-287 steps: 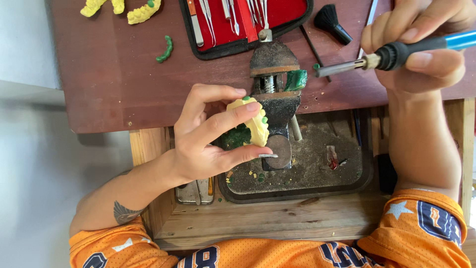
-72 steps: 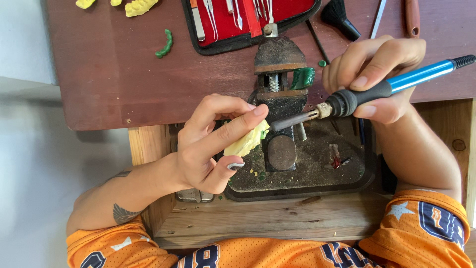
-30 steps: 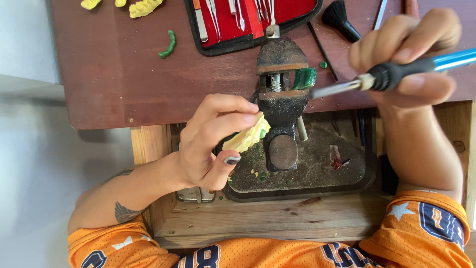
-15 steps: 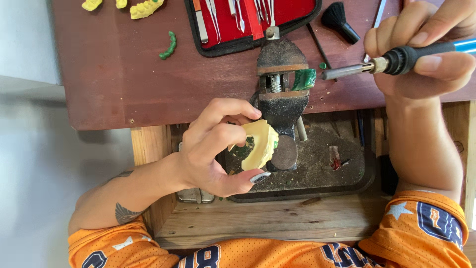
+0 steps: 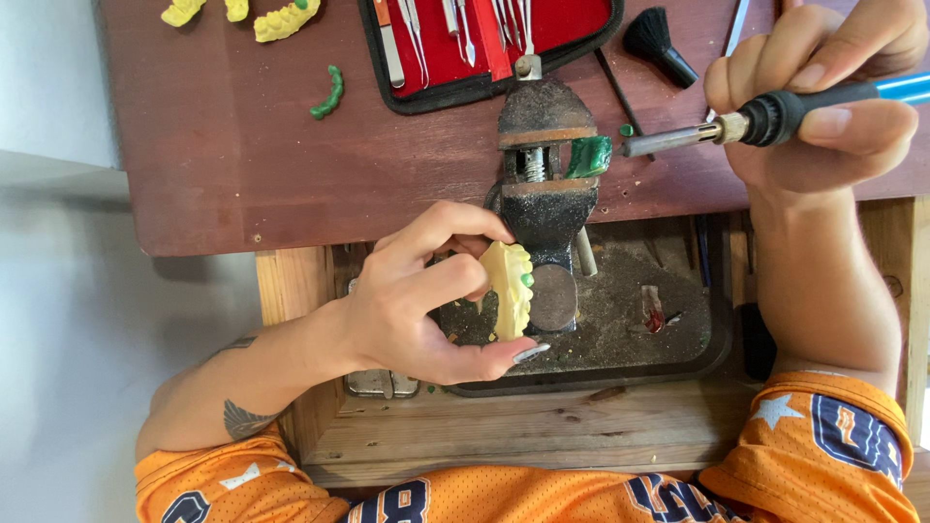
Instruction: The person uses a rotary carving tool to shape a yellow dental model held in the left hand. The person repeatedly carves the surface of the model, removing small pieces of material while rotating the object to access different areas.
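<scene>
As we look down at the bench, these are the points:

Left hand: our left hand (image 5: 407,310) pinches the yellow dental cast (image 5: 511,288) between thumb and fingers, upright, just in front of the bench vise (image 5: 542,184), over the dark tray (image 5: 620,320).

Right hand: our right hand (image 5: 823,97) is closed around the heated wax tool (image 5: 775,111); its metal tip is just beside the green wax lump (image 5: 589,155) on the vise.

Change: half a second ago the cast lay flatter in the fingers; now it is turned on edge. The tool tip has come a little nearer to the wax lump.

Meaning: we judge that wax is being picked up for the cast.

Count: one cast in hand, three yellow pieces (image 5: 281,19) at the far edge, one green wax strip (image 5: 329,92), one red instrument case (image 5: 484,39), one black brush (image 5: 659,44).
</scene>
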